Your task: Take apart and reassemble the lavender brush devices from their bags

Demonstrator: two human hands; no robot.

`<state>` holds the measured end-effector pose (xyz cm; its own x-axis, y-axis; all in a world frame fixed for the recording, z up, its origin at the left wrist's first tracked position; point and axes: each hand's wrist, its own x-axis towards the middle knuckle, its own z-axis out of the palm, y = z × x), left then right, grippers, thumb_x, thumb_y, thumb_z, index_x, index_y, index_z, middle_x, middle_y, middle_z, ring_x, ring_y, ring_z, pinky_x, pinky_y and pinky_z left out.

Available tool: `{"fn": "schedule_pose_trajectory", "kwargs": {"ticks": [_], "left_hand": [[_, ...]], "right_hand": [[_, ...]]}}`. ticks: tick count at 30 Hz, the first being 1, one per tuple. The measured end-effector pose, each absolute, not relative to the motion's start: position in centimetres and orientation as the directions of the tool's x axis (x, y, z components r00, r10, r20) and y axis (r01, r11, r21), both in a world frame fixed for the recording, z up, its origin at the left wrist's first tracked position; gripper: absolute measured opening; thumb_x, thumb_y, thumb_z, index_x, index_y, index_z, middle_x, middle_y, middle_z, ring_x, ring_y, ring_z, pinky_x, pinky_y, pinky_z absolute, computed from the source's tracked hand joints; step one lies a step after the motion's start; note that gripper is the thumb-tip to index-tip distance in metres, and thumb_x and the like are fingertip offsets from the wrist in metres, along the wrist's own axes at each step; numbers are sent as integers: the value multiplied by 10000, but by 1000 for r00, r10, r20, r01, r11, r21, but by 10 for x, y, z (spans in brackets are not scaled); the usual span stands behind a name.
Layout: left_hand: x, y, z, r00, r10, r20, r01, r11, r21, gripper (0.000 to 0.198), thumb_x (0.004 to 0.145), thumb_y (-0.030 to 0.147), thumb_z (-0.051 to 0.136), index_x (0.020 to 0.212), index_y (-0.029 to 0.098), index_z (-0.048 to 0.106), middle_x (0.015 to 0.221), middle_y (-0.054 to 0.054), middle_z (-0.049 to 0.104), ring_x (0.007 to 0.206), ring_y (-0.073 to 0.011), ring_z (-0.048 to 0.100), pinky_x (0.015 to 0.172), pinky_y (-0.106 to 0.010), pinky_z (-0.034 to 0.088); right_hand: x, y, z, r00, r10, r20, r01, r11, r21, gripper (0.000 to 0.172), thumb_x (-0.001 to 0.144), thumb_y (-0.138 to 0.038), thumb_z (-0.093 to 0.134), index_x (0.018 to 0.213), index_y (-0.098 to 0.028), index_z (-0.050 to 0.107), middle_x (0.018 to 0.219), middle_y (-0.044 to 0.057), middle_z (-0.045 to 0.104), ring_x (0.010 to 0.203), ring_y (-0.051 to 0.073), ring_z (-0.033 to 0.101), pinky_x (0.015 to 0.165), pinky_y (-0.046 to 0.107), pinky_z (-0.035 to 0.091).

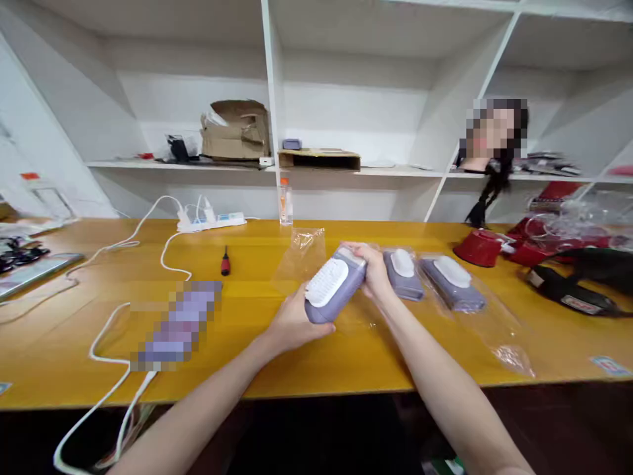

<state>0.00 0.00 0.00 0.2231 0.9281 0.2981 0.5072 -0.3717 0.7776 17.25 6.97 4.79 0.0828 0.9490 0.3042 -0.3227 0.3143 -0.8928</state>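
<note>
1. The purple brush block [333, 287] is smooth lilac plastic with round corners. A white oval pad with rows of tiny bristles sits on its top.
2. Just to its right lie two more purple blocks [452, 284] with plain white tops, each in a clear, crinkly bag. An empty clear bag [302, 254] lies just behind the held block.
3. The desk [316, 356] is shiny yellow-orange wood. On its left side are a white cable [106, 330], a white power strip [212, 222] and a small screwdriver [225, 262] with a red handle.
4. Behind the desk stand white shelves [270, 99]. A torn brown cardboard box [237, 128] sits on one.
5. The left grip [291, 323], a bare hand, is wrapped round the near, low end of the brush block. The right grip [376, 270], also bare, is closed on the far, high end.
6. The brush block is tilted and held just above the middle of the desk, between both grips.
</note>
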Motion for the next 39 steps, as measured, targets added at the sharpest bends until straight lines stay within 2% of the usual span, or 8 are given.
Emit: {"fn": "schedule_pose_trajectory", "kwargs": {"ticks": [6, 14, 19, 23, 30, 34, 39], "left_hand": [[1, 4, -1, 213, 928, 306, 493, -373, 786, 691, 520, 274, 743, 1153, 194, 479, 1123, -56, 621, 1043, -233, 568, 897, -353, 440], [6, -5, 1, 134, 924, 358, 581, -366, 727, 678, 538, 342, 735, 1150, 216, 472, 1098, -59, 627, 1069, -266, 556, 875, -368, 444], [5, -2, -2, 133, 937, 323, 569, -339, 749, 716, 530, 341, 740, 1175, 200, 463, 1151, -83, 606, 1057, -271, 562, 881, -382, 439], [5, -1, -5, 111, 946, 305, 571, -312, 760, 673, 533, 361, 738, 1133, 196, 484, 1123, -84, 617, 1022, -272, 577, 877, -394, 440], [2, -1, -8, 110, 934, 339, 626, -330, 707, 731, 556, 421, 720, 1192, 189, 443, 1139, -96, 609, 1030, -277, 578, 867, -388, 443], [1, 0, -8, 105, 936, 336, 629, -324, 706, 751, 554, 428, 722, 1205, 178, 443, 1121, -112, 616, 1030, -289, 579, 868, -401, 441], [4, 1, -5, 53, 937, 346, 573, -312, 758, 783, 538, 395, 741, 1232, 190, 443, 1178, -113, 595, 1088, -280, 547, 907, -401, 420]], "right_hand": [[172, 71, 47, 133, 925, 355, -293, 379, -878, 264, 580, -227, 521, 716, -176, 741, 743, 17, 705, 715, 179, 567, 664, 268, 403], [167, 59, 55, 244, 881, 406, -300, 467, -832, 251, 585, -215, 520, 705, -165, 734, 762, 21, 707, 711, 169, 563, 665, 264, 392], [173, 65, 51, 64, 950, 306, -321, 310, -895, 264, 604, -249, 560, 790, -161, 725, 763, 23, 696, 702, 169, 569, 654, 265, 401], [173, 65, 48, -34, 975, 221, -363, 194, -911, 306, 639, -312, 575, 878, -169, 701, 834, 37, 703, 796, 207, 606, 736, 303, 428], [164, 60, 46, -63, 973, 221, -381, 182, -907, 349, 639, -325, 592, 935, -165, 689, 890, 47, 708, 856, 225, 614, 781, 316, 422], [167, 56, 50, -92, 986, 140, -368, 97, -925, 388, 660, -389, 604, 978, -178, 674, 888, 46, 707, 827, 223, 623, 727, 311, 431], [171, 52, 55, -77, 994, 77, -470, 32, -882, 429, 686, -457, 615, 1033, -205, 628, 929, 29, 689, 752, 189, 621, 600, 273, 435]]}}
